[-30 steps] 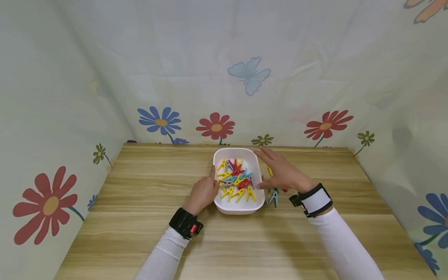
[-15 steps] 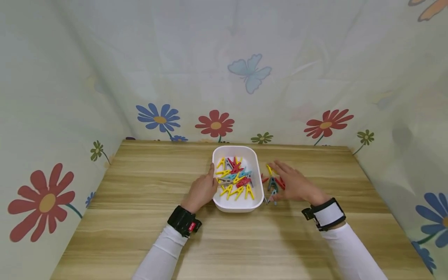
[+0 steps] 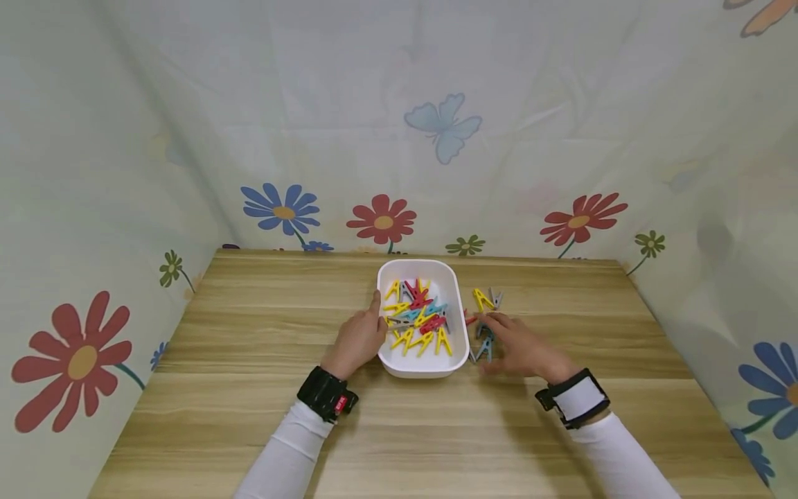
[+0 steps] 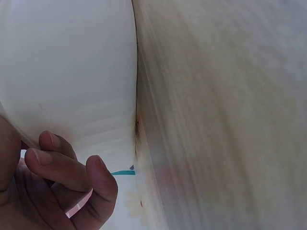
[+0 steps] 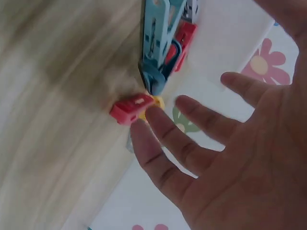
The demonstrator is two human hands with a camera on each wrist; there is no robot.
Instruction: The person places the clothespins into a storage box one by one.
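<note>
Against the left hand (image 3: 357, 339), the tray (image 3: 419, 366) is showing plain white; inside, yellow clips (image 3: 443, 341), red clips (image 3: 432, 324), light-blue clips (image 3: 438, 309) and grey clips (image 3: 400, 323) are mingling. Just ahead of the right hand (image 3: 526, 348), a loose yellow clip (image 3: 481, 300) is contrasting with a loose grey clip (image 3: 497, 299); near its fingertips, a bright red clip (image 5: 130, 110) and a teal clip (image 5: 154, 45) are showing. Beneath both hands, the tabletop (image 3: 249, 388) is displaying light-brown wood grain; beyond them, the pale backdrop (image 3: 349, 69) is carrying red flowers (image 3: 382, 222), blue flowers (image 3: 282, 212) and a light-blue butterfly (image 3: 445, 129).

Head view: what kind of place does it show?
Probably a small screened-off work corner, perhaps indoors: flower-printed sheeting rises on three sides of a wood-grain table, which bears a white tub of clothespins.
</note>
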